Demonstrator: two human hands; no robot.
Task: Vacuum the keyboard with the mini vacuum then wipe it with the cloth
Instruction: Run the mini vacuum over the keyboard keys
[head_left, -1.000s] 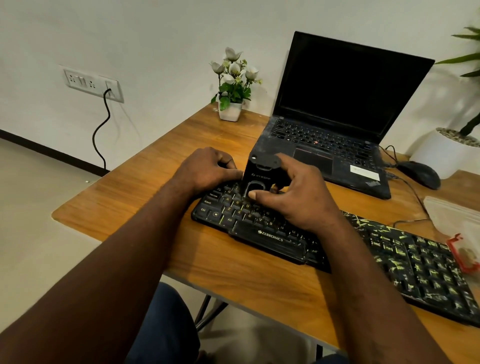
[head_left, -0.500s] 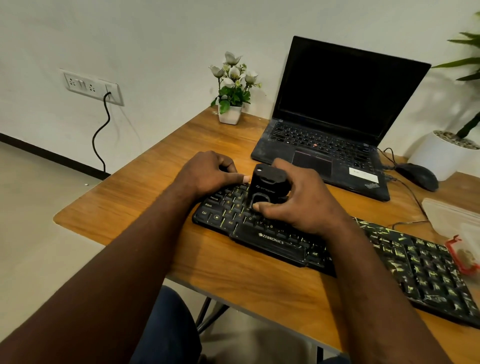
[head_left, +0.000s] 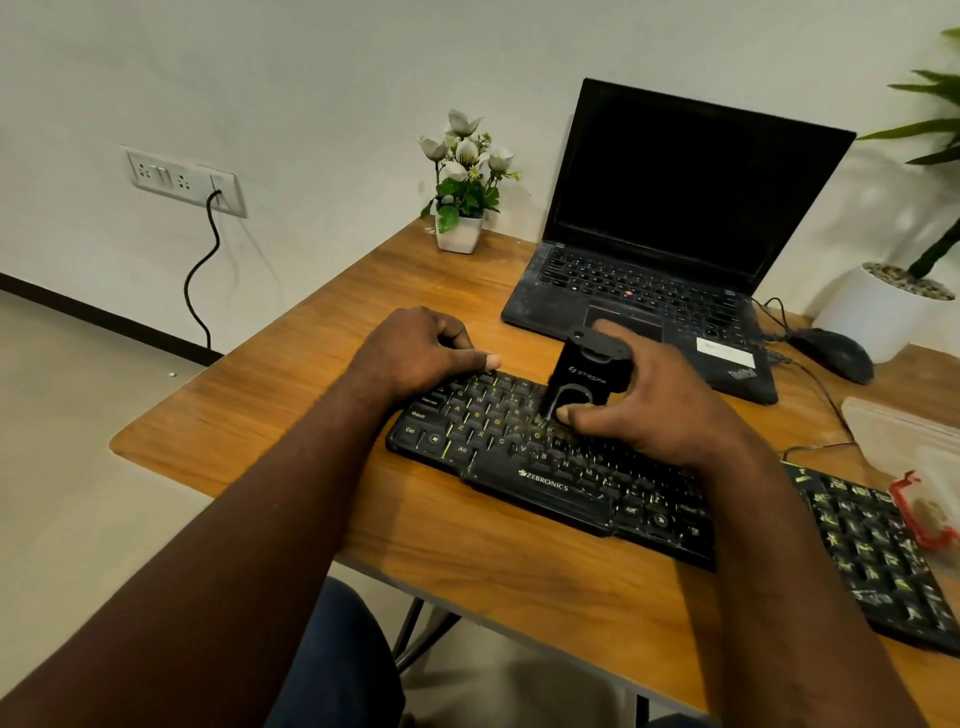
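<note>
A black keyboard (head_left: 524, 457) with yellow-green lettering lies across the wooden table (head_left: 322, 364). My right hand (head_left: 654, 400) grips a small black mini vacuum (head_left: 587, 374) that stands upright, its brush end down on the keys near the middle of the board. My left hand (head_left: 421, 348) rests at the keyboard's far left corner with fingers curled and the thumb pointing right along the top edge; whether it holds the board's edge is hidden. No cloth can be picked out for sure.
An open black laptop (head_left: 670, 218) stands behind the keyboard, with a mouse (head_left: 831, 353) and cable to its right. A small flower pot (head_left: 462, 228) sits at the back, a large white planter (head_left: 878, 312) at far right. A clear bag (head_left: 914, 441) and red object (head_left: 919, 514) lie on the right.
My right hand has slid the mini vacuum to the right along the keys, uncovering more of the left part of the board. My left hand has stayed at the left corner.
</note>
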